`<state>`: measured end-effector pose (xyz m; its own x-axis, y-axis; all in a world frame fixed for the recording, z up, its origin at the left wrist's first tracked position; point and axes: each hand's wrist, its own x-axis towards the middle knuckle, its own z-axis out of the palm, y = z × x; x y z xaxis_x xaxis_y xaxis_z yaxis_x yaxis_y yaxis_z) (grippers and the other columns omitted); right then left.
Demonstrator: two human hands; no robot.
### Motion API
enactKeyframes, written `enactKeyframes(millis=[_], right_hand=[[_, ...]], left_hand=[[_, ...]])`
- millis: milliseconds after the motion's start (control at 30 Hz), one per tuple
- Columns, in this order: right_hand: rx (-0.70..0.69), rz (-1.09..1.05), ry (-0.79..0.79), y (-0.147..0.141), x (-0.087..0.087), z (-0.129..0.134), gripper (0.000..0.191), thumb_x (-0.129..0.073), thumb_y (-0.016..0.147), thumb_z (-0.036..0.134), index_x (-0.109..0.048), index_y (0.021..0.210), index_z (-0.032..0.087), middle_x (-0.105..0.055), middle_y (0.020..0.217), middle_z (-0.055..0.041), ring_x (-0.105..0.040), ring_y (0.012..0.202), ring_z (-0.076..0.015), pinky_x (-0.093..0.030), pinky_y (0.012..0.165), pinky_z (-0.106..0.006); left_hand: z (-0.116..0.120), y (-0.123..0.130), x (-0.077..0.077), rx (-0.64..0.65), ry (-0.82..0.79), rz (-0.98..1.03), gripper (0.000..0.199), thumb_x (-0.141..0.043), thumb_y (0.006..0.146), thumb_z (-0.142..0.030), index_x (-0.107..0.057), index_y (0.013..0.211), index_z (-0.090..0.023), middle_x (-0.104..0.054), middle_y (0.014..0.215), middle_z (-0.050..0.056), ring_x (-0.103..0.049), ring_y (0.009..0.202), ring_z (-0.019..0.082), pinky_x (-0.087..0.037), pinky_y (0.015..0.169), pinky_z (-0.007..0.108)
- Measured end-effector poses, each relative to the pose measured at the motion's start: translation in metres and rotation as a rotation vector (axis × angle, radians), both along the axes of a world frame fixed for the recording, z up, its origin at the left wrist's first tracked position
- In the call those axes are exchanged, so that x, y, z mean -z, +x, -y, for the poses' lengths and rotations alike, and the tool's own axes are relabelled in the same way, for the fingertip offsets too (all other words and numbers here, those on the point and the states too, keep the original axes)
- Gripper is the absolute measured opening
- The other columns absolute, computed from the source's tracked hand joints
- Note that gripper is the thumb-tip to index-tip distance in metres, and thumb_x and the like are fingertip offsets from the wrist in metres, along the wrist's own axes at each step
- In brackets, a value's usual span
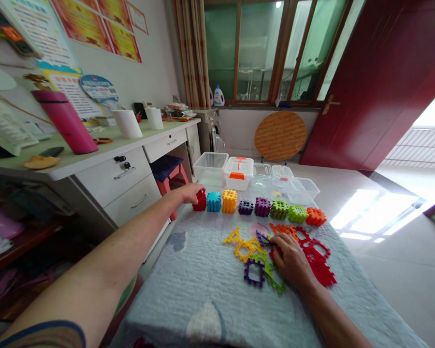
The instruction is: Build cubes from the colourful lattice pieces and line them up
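My left hand (193, 193) reaches to the left end of a row of interlocking plastic pieces, its fingers closed on a red stack (199, 201). Beside that stand a blue stack (213, 202) and a yellow stack (229, 201), then purple, green and orange ones. Lower right, my right hand (292, 258) rests over a loose pile, fingertips pinching a dark purple piece (263, 238). Around it lie yellow pieces (245, 250), green pieces (275, 279), red pieces (321, 268) and a square purple frame (254, 273). The palm hides part of the pile.
Clear plastic boxes (210, 169) line the far end of the cloth-covered table (188, 290), one with an orange-latched lid (240, 166). To the left is a desk (108, 166) with a pink bottle (67, 121). A pink stool (168, 181) stands below it.
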<state>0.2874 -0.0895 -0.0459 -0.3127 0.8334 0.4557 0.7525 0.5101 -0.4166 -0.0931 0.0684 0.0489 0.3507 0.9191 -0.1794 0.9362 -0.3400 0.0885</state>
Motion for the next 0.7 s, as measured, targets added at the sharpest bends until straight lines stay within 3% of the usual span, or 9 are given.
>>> enactKeyframes(millis=[500,600,700], right_hand=[[0.000,-0.002,0.003,0.0000,0.0022,-0.0005,0.021,-0.048,0.083,0.013,-0.064,0.094,0.021,-0.063,0.098,-0.0085,-0.057,0.091,-0.0229,-0.047,0.084,-0.039],[-0.001,0.010,-0.014,-0.0014,-0.0019,0.0007,0.020,-0.047,0.083,0.012,-0.063,0.094,0.020,-0.063,0.096,-0.0086,-0.056,0.092,-0.0230,-0.047,0.084,-0.038],[0.003,0.019,-0.013,-0.0023,-0.0055,0.0018,0.021,-0.047,0.082,0.010,-0.063,0.093,0.019,-0.062,0.094,-0.0084,-0.056,0.092,-0.0231,-0.047,0.084,-0.038]], left_hand=[[-0.0033,0.0009,0.0042,0.006,-0.013,0.007,0.057,-0.064,0.054,-0.013,-0.061,0.111,-0.019,-0.068,0.102,0.003,-0.064,0.089,0.020,-0.048,0.075,0.023],[-0.0012,-0.0009,0.0060,0.011,0.010,0.006,0.064,-0.065,0.055,-0.014,-0.057,0.118,-0.016,-0.065,0.111,0.007,-0.062,0.100,0.022,-0.048,0.084,0.025],[0.0037,-0.0061,0.0093,0.042,0.157,0.030,0.073,-0.069,0.056,-0.021,-0.052,0.126,-0.012,-0.055,0.126,0.014,-0.053,0.118,0.028,-0.040,0.101,0.030]])
